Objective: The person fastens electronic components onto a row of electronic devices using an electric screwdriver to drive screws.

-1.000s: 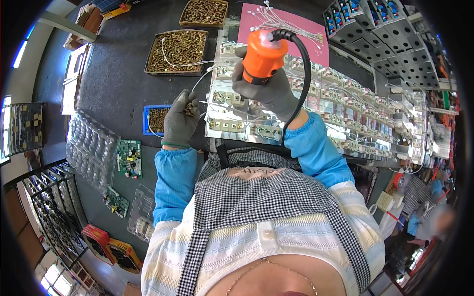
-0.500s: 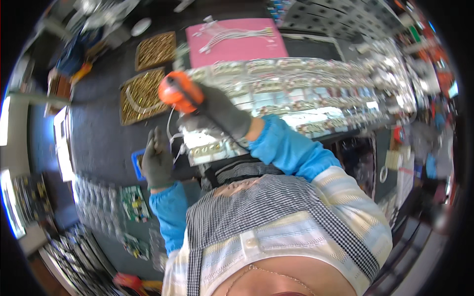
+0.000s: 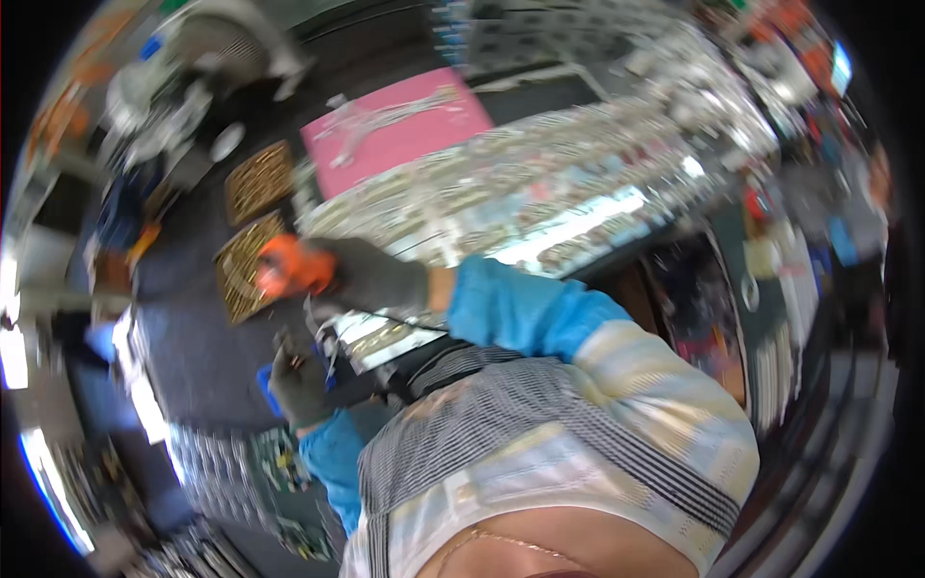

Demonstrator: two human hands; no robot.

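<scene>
My right hand (image 3: 371, 275), in a grey glove, is closed around an orange electric screwdriver (image 3: 292, 266) with a dark cord running back under the wrist. It hovers over the near left end of the panel of clear-wrapped parts (image 3: 540, 183). White wires (image 3: 330, 349) hang just below this hand. Lower left, my left hand (image 3: 301, 382) wears a grey glove with bare fingertips. Its fingers are drawn together; blur hides whatever is in them. Beside it a blue tray (image 3: 267, 383) shows partly.
Two trays of brass-coloured small parts, one farther (image 3: 258, 181) and one nearer (image 3: 241, 289), lie on the dark table. Beyond the panel is a pink mat (image 3: 395, 125) with white cables (image 3: 371, 123). Green circuit boards (image 3: 281, 462) and clear blister trays (image 3: 212, 470) sit lower left.
The view has turned, shifting the table things left and down. My right hand with the screwdriver now appears lower and farther left, nearer my left hand. The left hand's fingers look more curled.
</scene>
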